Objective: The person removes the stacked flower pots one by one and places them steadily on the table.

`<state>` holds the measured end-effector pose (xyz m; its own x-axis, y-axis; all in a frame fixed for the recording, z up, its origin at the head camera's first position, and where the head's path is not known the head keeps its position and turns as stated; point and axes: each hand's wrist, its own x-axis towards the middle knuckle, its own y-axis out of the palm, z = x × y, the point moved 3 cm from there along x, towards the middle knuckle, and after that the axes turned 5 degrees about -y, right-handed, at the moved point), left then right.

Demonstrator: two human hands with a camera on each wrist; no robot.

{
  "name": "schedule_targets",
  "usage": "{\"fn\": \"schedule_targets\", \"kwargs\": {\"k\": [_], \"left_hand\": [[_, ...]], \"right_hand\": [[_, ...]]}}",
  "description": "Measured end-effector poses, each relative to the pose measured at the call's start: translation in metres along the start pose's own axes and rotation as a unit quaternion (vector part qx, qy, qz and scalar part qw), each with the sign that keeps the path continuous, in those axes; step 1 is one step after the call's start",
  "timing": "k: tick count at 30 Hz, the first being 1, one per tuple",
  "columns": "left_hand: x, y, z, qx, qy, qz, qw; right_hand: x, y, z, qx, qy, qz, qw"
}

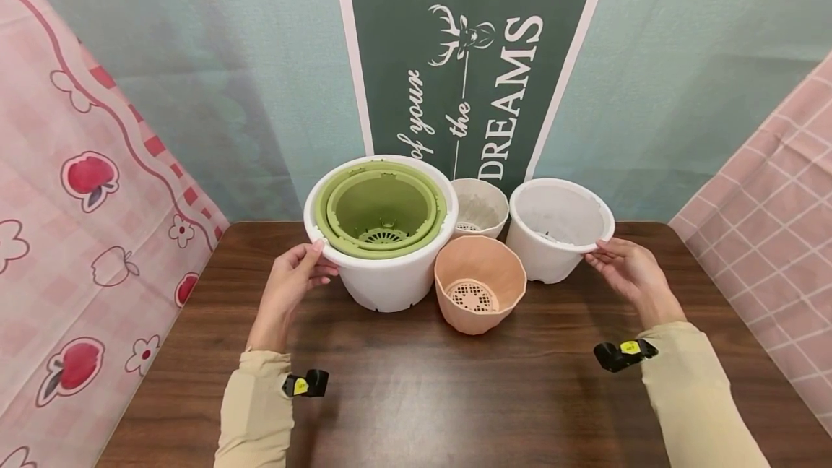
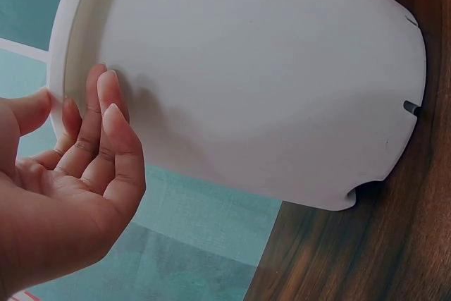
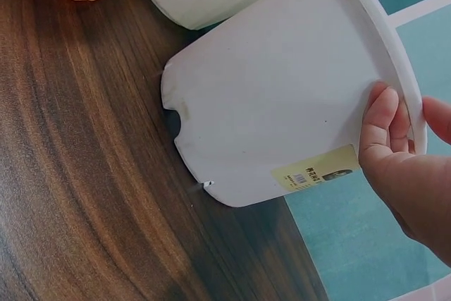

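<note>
On the left stands a large white flowerpot [image 1: 383, 287] with two green pots [image 1: 382, 208] nested inside it. My left hand [image 1: 295, 273] pinches its rim, thumb on top and fingers under the lip, as the left wrist view also shows of the hand [image 2: 84, 167]. At the right my other hand [image 1: 627, 273] pinches the rim of a smaller white flowerpot [image 1: 542, 255]. In the right wrist view that pot [image 3: 268, 96] bears a yellow label [image 3: 317, 167], and the fingers [image 3: 384, 114] lie under its lip.
Between the two white pots stand a peach flowerpot [image 1: 477, 316] in front and a small cream pot [image 1: 484, 201] behind. The brown wooden table [image 1: 455, 396] ends at a green printed curtain [image 1: 481, 56]; pink patterned cloths [image 1: 97, 237] hang at the sides.
</note>
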<state>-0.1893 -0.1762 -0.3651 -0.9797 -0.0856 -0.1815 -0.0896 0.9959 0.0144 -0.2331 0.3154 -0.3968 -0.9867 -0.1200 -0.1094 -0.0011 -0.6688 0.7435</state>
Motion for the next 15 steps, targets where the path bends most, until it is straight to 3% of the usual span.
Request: {"fn": "schedule_targets", "kwargs": {"k": [15], "left_hand": [[-0.0004, -0.0003, 0.0002, -0.004, 0.002, -0.001, 1.0]], "right_hand": [[0.0031, 0.0009, -0.0017, 0.006, -0.002, -0.017, 0.9998]]}}
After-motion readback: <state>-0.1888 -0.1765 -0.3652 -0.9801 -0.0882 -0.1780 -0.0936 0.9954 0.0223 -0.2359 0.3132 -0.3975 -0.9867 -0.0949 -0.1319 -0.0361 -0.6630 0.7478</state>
